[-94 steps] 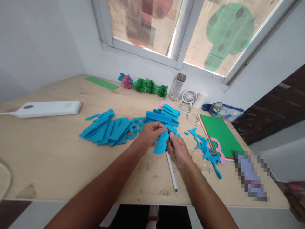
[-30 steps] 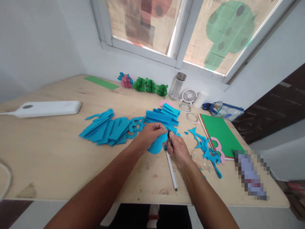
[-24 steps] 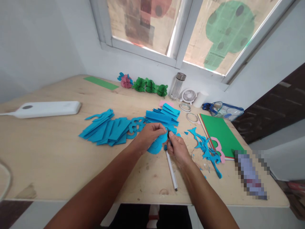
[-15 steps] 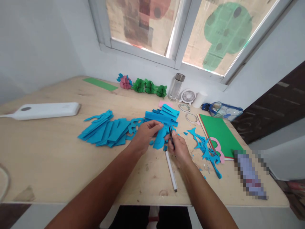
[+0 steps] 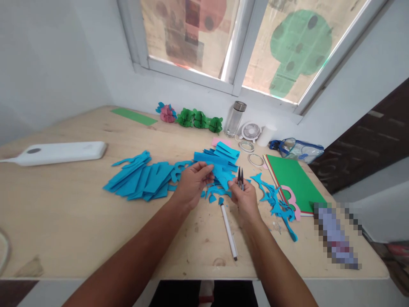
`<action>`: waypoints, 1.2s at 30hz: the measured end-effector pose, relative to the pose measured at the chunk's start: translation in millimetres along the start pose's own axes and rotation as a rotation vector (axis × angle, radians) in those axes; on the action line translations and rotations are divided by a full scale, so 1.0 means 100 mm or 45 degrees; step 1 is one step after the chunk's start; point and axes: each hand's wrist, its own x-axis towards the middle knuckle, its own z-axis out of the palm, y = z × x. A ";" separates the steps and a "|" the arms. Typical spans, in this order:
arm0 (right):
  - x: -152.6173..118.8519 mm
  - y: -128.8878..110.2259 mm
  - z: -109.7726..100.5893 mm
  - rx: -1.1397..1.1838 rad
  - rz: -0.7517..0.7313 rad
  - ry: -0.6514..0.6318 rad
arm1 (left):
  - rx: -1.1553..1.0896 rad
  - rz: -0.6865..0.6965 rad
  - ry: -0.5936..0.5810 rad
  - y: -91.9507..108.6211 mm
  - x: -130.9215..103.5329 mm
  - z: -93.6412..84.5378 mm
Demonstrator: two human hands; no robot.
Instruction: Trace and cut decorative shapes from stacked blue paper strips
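My left hand (image 5: 194,183) pinches the left side of a blue paper piece (image 5: 223,175) near the middle of the table. On its right side, my right hand (image 5: 243,197) touches the same piece with its fingertips and holds small dark scissors (image 5: 240,175), blades pointing up and slightly apart. Behind the hands lie folded blue strips (image 5: 211,158). Blue scraps (image 5: 214,192) are scattered just below the piece. A white marker (image 5: 228,232) lies between my forearms.
Folded blue papers (image 5: 140,179) lie to the left, beyond them a white power strip (image 5: 64,152). Cut blue scraps (image 5: 276,202) and green sheets (image 5: 295,181) are at right. A bottle (image 5: 235,119), fan (image 5: 251,131) and green paper decorations (image 5: 200,119) line the back.
The scissors have come away from the paper to the right and now point up. The blue piece is raised and turned between both hands, showing the scraps beneath.
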 end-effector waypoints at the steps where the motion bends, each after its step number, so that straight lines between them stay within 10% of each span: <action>1: 0.00 -0.02 -0.01 0.038 -0.008 0.026 | 0.018 -0.014 -0.017 -0.01 0.00 0.00; 12: 0.07 -0.03 -0.07 0.152 -0.077 0.142 | 0.102 -0.100 -0.060 -0.19 -0.03 0.05; 36: -0.06 0.01 0.04 -0.060 0.025 -0.261 | -0.315 -0.004 0.038 -0.14 -0.09 0.12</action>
